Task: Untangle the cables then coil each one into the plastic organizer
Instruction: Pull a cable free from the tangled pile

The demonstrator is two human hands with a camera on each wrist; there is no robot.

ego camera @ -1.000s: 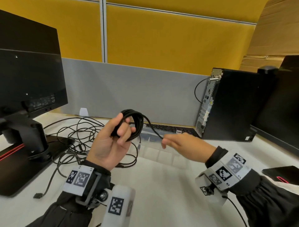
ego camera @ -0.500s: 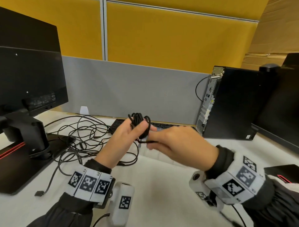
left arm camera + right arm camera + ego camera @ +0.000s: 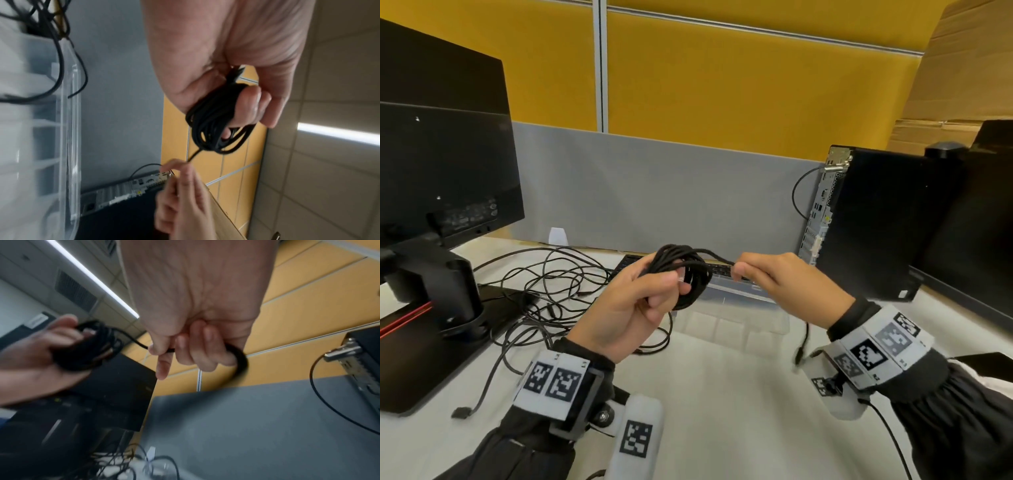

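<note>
The left hand grips a black coil with fingers curled round its loops, held in the air above the organizer near the back edge of the worktop. The right hand pinches the cable's free tail just beside the coil; the plug end dangles below its wrist.

The likely trouble: a pull on the taut tail could drag loops off the left fingers and let the coil spring apart, and the dangling plug could catch the organizer's rim. The tangle by the left edge is still unsorted.

Half a second ago the hands were touching at the coil; now the right has drawn away to its side, and the coil lies flatter.
</note>
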